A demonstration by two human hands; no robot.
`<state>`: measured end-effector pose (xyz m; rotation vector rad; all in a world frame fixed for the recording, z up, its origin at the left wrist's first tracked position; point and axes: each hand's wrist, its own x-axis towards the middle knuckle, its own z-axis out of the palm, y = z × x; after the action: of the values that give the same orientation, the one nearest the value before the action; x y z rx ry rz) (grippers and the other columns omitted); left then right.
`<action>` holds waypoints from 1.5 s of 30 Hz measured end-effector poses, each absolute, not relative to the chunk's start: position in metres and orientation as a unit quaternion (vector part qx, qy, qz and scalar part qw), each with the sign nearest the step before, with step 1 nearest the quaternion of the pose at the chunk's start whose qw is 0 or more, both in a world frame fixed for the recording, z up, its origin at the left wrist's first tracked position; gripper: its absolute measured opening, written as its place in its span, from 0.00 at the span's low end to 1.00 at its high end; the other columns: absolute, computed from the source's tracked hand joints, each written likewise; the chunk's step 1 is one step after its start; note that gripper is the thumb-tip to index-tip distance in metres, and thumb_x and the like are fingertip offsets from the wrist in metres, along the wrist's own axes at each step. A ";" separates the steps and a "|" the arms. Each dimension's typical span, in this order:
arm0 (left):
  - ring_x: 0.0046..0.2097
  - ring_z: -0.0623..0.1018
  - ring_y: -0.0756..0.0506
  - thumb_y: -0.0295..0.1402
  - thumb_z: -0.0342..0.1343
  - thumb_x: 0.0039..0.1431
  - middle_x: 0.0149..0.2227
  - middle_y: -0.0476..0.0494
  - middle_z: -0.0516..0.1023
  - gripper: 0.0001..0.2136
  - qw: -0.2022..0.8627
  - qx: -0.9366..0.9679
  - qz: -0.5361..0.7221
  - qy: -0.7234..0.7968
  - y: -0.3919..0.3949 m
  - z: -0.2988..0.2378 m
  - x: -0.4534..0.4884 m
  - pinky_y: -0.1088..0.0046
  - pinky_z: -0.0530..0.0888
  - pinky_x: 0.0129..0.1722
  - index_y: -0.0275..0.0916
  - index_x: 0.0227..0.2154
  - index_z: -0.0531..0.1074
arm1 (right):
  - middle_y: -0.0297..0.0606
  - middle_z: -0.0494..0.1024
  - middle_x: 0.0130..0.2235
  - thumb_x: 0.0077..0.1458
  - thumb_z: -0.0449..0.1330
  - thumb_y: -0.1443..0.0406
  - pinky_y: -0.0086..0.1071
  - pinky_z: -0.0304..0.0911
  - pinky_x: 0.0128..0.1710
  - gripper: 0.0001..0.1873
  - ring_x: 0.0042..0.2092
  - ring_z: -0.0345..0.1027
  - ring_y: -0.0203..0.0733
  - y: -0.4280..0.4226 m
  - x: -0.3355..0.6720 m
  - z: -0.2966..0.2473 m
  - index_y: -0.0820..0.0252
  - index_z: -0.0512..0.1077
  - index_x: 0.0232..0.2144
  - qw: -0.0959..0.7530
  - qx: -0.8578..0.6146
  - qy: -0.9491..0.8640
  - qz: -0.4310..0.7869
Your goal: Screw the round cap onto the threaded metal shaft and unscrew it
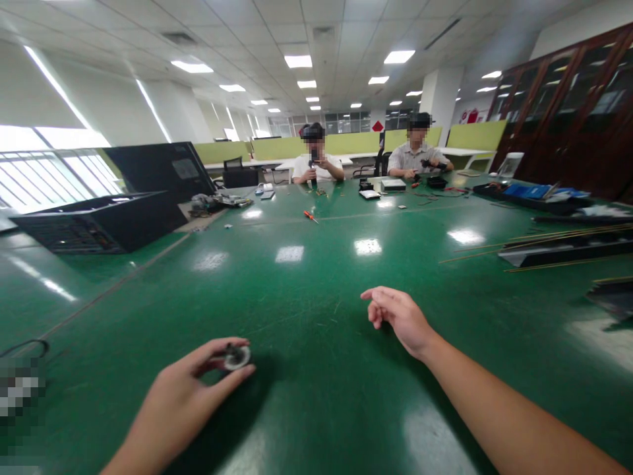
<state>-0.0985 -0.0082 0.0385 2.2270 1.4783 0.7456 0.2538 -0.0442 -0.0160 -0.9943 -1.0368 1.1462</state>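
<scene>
My left hand pinches a small round silver-and-black part between thumb and fingers, low over the green table. My right hand hovers to the right of it, fingers loosely curled with the index finger pointing left, and nothing shows in it. The two hands are apart, with bare tabletop between them.
A black computer case lies at the left with a dark monitor behind it. A red-handled screwdriver lies mid-table. Two people sit at the far side handling small items. Black trays and thin rods lie at the right.
</scene>
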 end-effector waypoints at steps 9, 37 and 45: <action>0.43 0.76 0.46 0.28 0.64 0.53 0.41 0.48 0.77 0.18 0.269 0.887 0.247 0.282 0.005 0.017 0.041 0.70 0.72 0.45 0.45 0.48 0.74 | 0.33 0.75 0.35 0.43 0.59 0.76 0.28 0.62 0.33 0.22 0.32 0.66 0.34 -0.052 0.250 -0.017 0.59 0.70 0.43 0.431 -0.497 -0.675 0.333; 0.40 0.77 0.49 0.24 0.67 0.49 0.38 0.49 0.78 0.14 0.296 0.861 0.332 0.248 0.003 0.000 0.033 0.74 0.72 0.41 0.41 0.39 0.75 | 0.34 0.78 0.31 0.52 0.64 0.68 0.30 0.60 0.34 0.03 0.33 0.70 0.37 -0.061 0.233 -0.006 0.58 0.78 0.32 0.395 -0.520 -0.720 0.237; 0.39 0.77 0.47 0.26 0.64 0.51 0.37 0.47 0.79 0.11 0.292 0.864 0.326 0.250 0.004 0.002 0.034 0.71 0.72 0.40 0.41 0.38 0.76 | 0.36 0.79 0.34 0.50 0.65 0.67 0.31 0.62 0.36 0.10 0.35 0.71 0.39 -0.062 0.234 -0.004 0.57 0.78 0.38 0.397 -0.517 -0.718 0.244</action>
<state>0.0341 0.0036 0.0019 2.3025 0.6655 0.8703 0.2337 -0.0617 -0.0045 -1.3086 -1.8185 0.6183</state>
